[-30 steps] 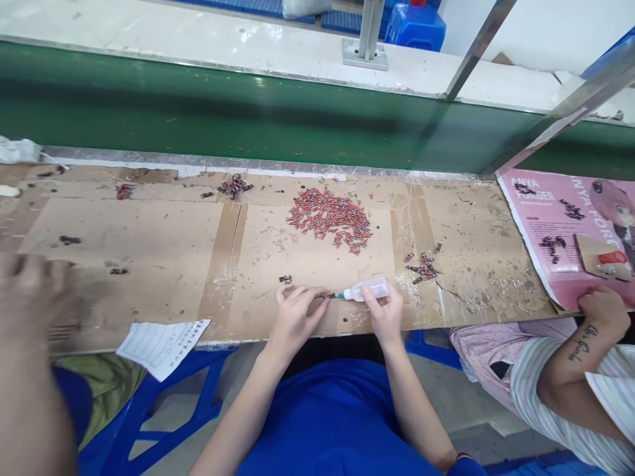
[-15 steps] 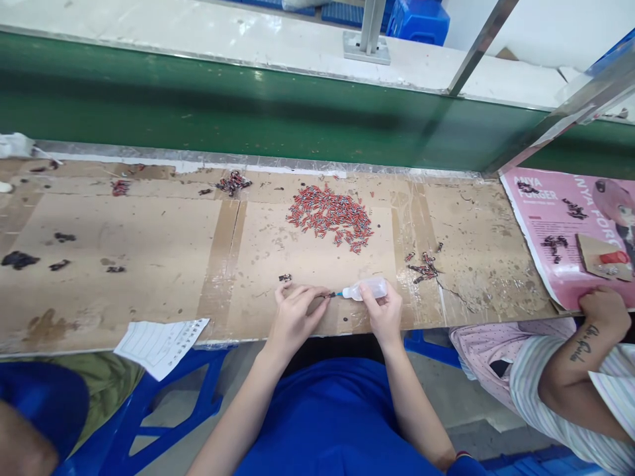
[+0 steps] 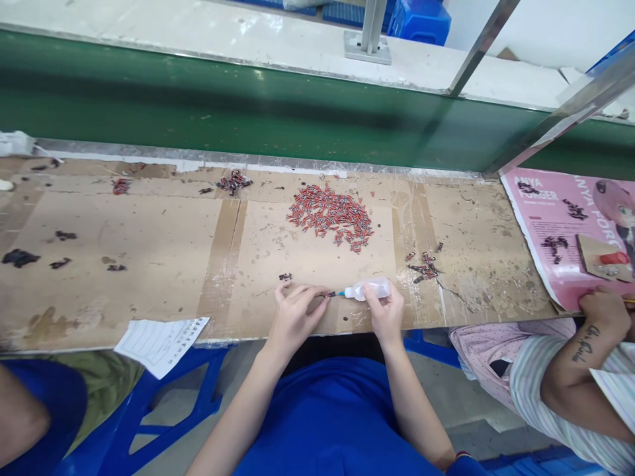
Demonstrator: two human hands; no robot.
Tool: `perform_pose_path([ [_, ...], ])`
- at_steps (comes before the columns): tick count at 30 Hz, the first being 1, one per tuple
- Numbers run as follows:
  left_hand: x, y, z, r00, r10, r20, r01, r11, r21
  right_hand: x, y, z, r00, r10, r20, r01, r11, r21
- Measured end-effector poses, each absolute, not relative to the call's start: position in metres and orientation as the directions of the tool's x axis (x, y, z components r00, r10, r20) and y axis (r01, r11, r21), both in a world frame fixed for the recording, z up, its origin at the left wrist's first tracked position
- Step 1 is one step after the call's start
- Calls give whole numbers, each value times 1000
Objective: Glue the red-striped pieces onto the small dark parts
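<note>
My left hand [image 3: 300,309] pinches a small dark part [image 3: 332,294] between thumb and forefinger, low over the cardboard. A clear squeeze bottle [image 3: 370,289] with a blue-green needle tip lies sideways in my right hand [image 3: 387,309], its tip pointing left at the dark part. Whether tip and part touch is too small to tell. Just beyond my left fingers rests a small dark and silver piece [image 3: 285,277]. Farther off spreads a big pile of small red and silver parts [image 3: 330,215]. To the right of the bottle is a looser cluster of dark and red parts [image 3: 424,268].
Cardboard [image 3: 278,244] covers the bench, with a green strip [image 3: 248,112] behind it. A paper sheet [image 3: 163,345] overhangs the front edge at left. On the right, a co-worker's arm [image 3: 575,357] rests by a pink poster [image 3: 540,225]. Another person sits at left.
The bottle and my right hand have shifted slightly to the right, so its tip has drawn back a little from the dark part. My left hand has hardly moved.
</note>
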State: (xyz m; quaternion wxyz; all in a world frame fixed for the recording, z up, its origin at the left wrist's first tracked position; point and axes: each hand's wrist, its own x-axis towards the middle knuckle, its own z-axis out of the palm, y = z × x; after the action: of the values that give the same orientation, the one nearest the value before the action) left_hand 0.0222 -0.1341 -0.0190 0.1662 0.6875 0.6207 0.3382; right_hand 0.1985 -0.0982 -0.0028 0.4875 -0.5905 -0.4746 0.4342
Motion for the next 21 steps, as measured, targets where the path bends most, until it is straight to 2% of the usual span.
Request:
perform_pose_path([
  [9, 23, -135, -16, 20, 962, 272, 747, -196, 635, 199, -99, -4, 148, 986, -72, 158, -96, -983],
  [16, 22, -134, -17, 22, 959, 281, 762, -199, 617, 199, -99, -3, 174, 984, -37, 154, -64, -986],
  [18, 23, -134, -16, 26, 953, 300, 763, -213, 611, 200, -99, -6, 228, 973, -32, 109, -58, -992],
  [21, 24, -133, -13, 39, 948, 316, 767, -231, 598, 206, -99, -9, 360, 932, -45, -58, -26, -998],
])
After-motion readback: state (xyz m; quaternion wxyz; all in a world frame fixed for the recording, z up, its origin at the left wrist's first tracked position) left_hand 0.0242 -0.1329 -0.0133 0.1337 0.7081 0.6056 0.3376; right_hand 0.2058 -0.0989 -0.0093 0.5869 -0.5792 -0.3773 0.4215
